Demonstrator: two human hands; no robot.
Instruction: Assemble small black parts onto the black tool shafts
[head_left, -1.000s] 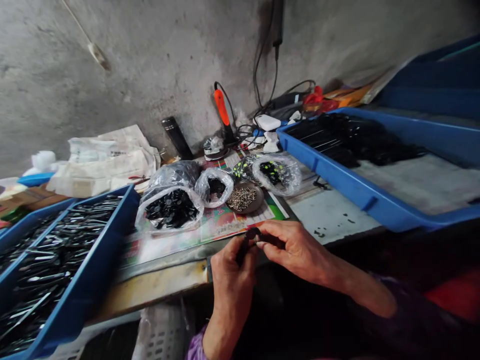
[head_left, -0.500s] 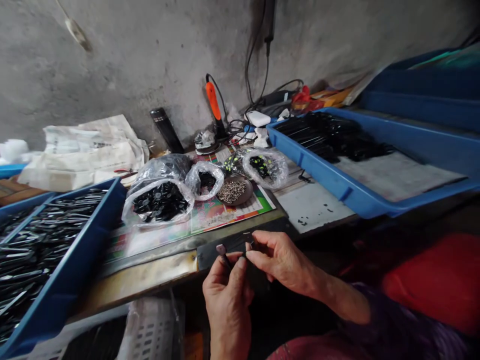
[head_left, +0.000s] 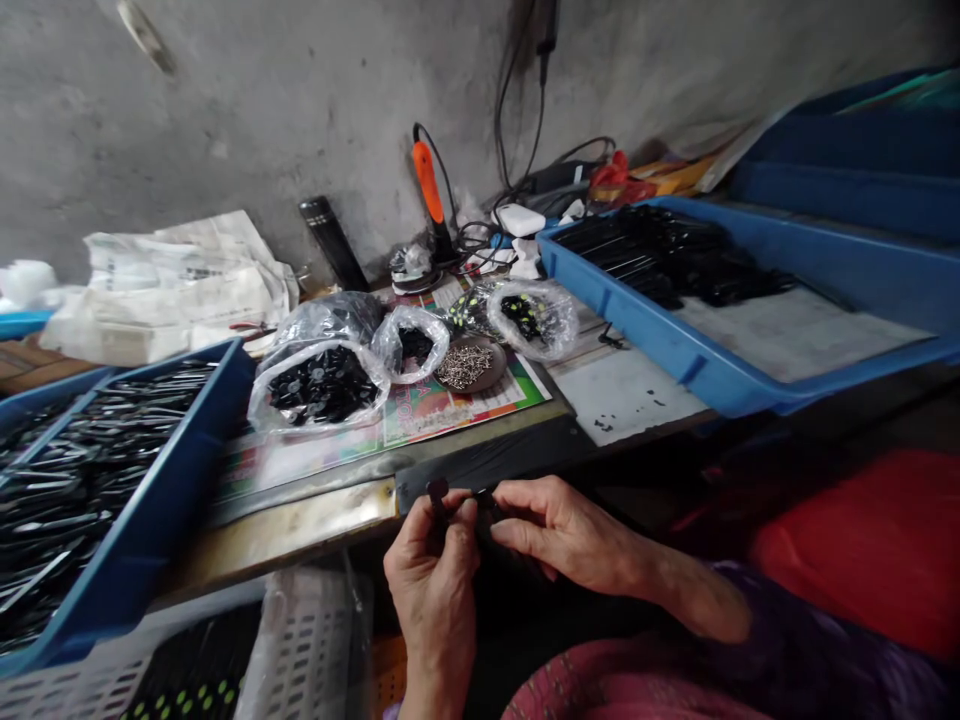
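Note:
My left hand (head_left: pixel 431 570) pinches a thin dark rod with a rounded head (head_left: pixel 438 500) upright between thumb and fingers. My right hand (head_left: pixel 566 530) holds a small dark piece (head_left: pixel 489 503) between its fingertips, close to the rod. The fingers partly hide both parts. Just beyond my hands, on a printed paper sheet (head_left: pixel 465 425), lie clear plastic bags of black discs (head_left: pixel 319 385) and a metal dish of small pins (head_left: pixel 465 367). Neither hand touches these.
Blue trays of long dark metal pieces stand to the left (head_left: pixel 127 470) and right (head_left: pixel 660 260). An orange-handled electric tool (head_left: pixel 427 180), cables and a black flask (head_left: pixel 330 240) stand against the concrete wall. A white plastic crate (head_left: pixel 307 640) sits below the bench, with a red cushion (head_left: pixel 855 550) to the right.
My hands have come closer together and sit lower, with the rod now upright. The view has shifted slightly, bringing more of the crate below the bench into sight.

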